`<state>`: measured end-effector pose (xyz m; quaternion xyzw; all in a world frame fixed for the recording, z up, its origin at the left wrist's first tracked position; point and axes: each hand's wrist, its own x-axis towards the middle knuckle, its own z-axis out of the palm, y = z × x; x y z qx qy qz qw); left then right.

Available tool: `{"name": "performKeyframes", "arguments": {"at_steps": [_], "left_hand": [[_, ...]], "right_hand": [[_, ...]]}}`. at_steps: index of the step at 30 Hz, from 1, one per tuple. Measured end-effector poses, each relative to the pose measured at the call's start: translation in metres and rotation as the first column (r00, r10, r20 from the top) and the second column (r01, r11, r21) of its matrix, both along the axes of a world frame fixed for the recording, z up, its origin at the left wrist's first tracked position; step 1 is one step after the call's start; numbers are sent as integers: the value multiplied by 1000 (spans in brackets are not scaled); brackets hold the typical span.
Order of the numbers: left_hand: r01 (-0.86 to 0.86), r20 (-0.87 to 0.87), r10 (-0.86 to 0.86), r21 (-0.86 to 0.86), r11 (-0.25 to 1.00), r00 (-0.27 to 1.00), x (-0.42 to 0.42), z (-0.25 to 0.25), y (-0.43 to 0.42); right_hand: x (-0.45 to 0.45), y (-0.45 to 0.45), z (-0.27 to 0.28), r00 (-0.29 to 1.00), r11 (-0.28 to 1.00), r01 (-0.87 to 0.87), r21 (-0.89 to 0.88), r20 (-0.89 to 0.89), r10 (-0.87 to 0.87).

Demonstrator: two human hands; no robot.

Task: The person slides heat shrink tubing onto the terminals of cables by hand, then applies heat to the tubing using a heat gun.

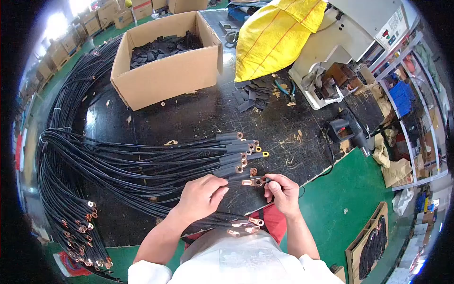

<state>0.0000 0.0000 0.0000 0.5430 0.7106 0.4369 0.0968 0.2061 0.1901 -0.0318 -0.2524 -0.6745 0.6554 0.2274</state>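
Note:
My left hand is closed with thumb and fingers together on a black cable, whose copper lug points right towards my other hand. At the lug's ring end, my right hand is pinched; a small dark piece shows at its fingertips, too small to name. Just beyond the hands lies a bundle of black cables, many ends covered by black sleeves with copper rings sticking out. More bare-lug cable ends lie close to my body, below the hands.
A cardboard box of black sleeve pieces stands on the black table. Behind are loose sleeves, pliers, a yellow sack and a machine. A heat gun lies right. Cables hang over the left edge.

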Motion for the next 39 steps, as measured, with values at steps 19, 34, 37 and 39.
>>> {"name": "performKeyframes", "arguments": {"at_steps": [19, 34, 37, 39], "left_hand": [[10, -8, -10, -14, 1000, 1000, 0, 4, 1], [10, -2, -10, 13, 1000, 1000, 0, 3, 1], [9, -5, -9, 17, 1000, 1000, 0, 2, 1], [10, -7, -10, 18, 1000, 1000, 0, 2, 1]], "right_hand": [[0, -1, -2, 999, 999, -5, 38, -48, 6], [-3, -3, 1, 999, 997, 14, 81, -45, -10], [-3, -3, 1, 999, 994, 16, 105, -37, -12], [-3, -3, 2, 1000, 993, 14, 114, -27, -11]]}}
